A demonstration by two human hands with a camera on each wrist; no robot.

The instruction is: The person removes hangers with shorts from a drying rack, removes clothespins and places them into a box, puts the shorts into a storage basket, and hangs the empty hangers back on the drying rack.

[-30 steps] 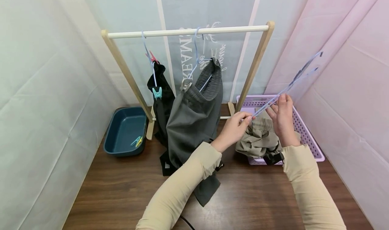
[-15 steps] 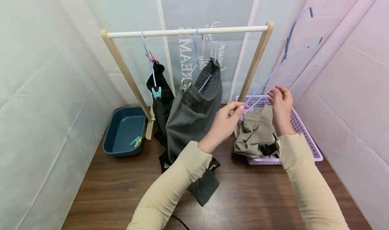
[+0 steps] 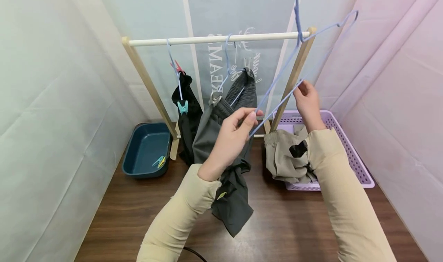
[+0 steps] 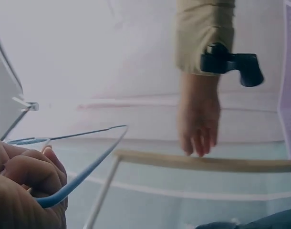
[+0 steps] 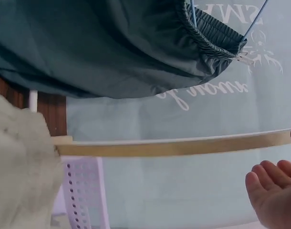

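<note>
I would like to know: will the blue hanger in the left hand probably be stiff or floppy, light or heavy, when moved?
The blue hanger is probably stiff: it shows no sag although the left hand pinches it at one corner. It looks light, being only thin rod. Its hook extends well beyond the grip, so it may swing or twist.

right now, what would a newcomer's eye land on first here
Probably the dark grey trousers, clipped to a hanger at the middle of the rack. Next, the blue hanger in the left hand, slanting up in front of the rack's right end. Then the purple basket on the right, with khaki cloth spilling over its edge.
</note>
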